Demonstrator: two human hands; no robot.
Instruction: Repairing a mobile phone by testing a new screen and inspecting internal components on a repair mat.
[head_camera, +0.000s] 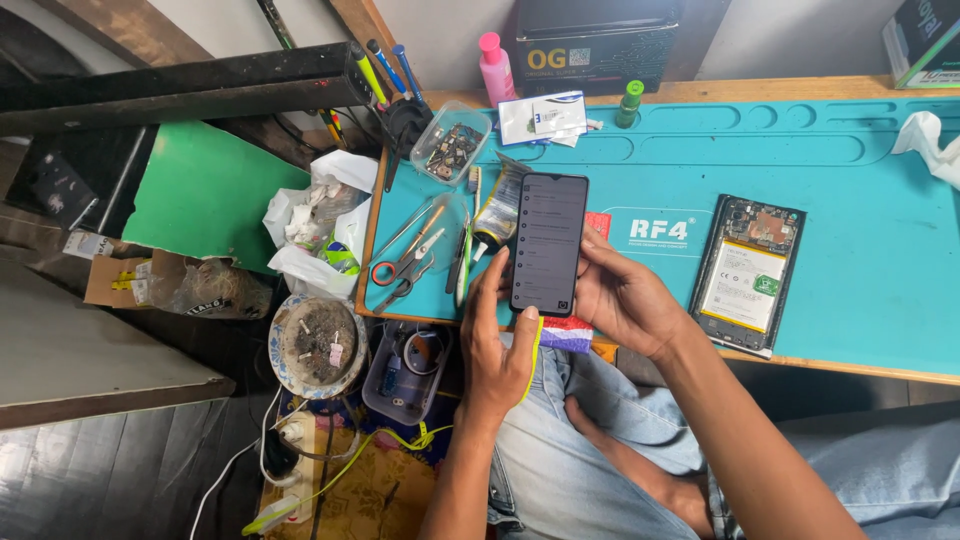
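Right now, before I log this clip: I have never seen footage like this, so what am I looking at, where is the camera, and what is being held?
There is no machine here. A person wears one camera on the head, so the single picture looks down at their own two bare hands and lap.

Both hands hold a dark phone with its screen lit. The left hand grips its lower left edge and also holds a thin yellow tool. The right hand supports the right side.

In front is a teal work mat on a wooden bench. On it lie an opened phone showing its battery, scissors, tweezers, a clear box of small parts, a pink bottle and a small green bottle. Below the bench, to the left, sits a bowl of ash.
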